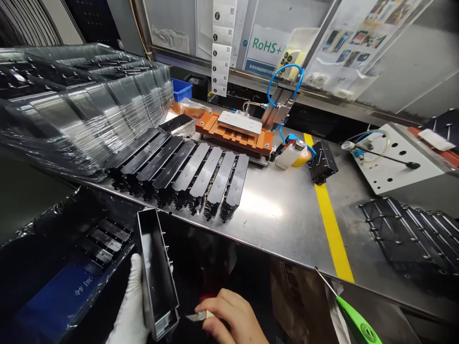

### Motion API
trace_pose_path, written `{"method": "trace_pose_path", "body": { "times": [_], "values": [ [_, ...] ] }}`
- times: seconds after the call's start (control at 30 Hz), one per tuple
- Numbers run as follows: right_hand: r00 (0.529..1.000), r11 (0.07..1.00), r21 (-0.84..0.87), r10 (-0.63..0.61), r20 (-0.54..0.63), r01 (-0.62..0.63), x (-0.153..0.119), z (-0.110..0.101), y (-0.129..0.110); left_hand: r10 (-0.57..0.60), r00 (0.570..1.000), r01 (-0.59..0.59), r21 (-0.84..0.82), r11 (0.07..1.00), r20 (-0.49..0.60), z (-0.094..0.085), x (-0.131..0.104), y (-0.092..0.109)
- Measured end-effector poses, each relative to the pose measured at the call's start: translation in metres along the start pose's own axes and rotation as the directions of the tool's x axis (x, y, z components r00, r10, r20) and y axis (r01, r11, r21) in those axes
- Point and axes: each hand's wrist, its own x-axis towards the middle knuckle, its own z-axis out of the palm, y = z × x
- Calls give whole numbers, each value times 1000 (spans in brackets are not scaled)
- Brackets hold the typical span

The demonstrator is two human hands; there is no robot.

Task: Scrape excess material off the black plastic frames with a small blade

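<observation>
My left hand [129, 306], in a white glove, grips a long black plastic housing [158, 267] by its side, with the hollow inside facing me. The thumb lies along its left wall. To the right of it, my bare right hand [231, 317] pinches a small knife [197, 316] whose short blade points left at the housing's lower end. A gap shows between blade and housing. Beyond both hands, a row of several similar black housings [201, 169] lies side by side along the steel bench's [272, 224] front edge.
Plastic-wrapped trays [107, 110] are stacked at left. An orange fixture [233, 131] with blue air hose stands at the back, near a white bottle [291, 154]. Yellow tape [332, 229] crosses the bench; more black parts [405, 234] lie right. A green-handled tool [358, 320] juts at lower right.
</observation>
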Motion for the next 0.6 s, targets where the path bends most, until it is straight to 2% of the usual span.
{"method": "trace_pose_path", "body": {
  "times": [0.07,0.1,0.17,0.27,0.33,0.47,0.6],
  "values": [
    [998,996,-68,-62,4,63,5,-2,-9,-146,989,141,-140,980,-26,4,-2,-3],
    [997,992,-98,-77,13,78,7,-1,-10,-176,984,168,-175,970,-31,5,-2,-4],
    [994,986,-124,-110,25,113,10,1,-8,-188,981,179,-161,970,-44,4,-2,-5],
    [989,985,-100,-146,-18,144,13,5,-2,-214,972,205,-102,974,-96,0,1,-8],
    [989,986,-79,-147,-28,144,13,6,0,-223,973,218,-90,972,-62,-3,3,-9],
    [992,992,-79,-106,-71,101,15,10,-2,-197,977,209,-167,964,85,-4,4,-12],
    [992,998,-54,2,-127,-9,15,22,9,-145,981,172,-242,955,126,-5,10,-18]
  ]
}}
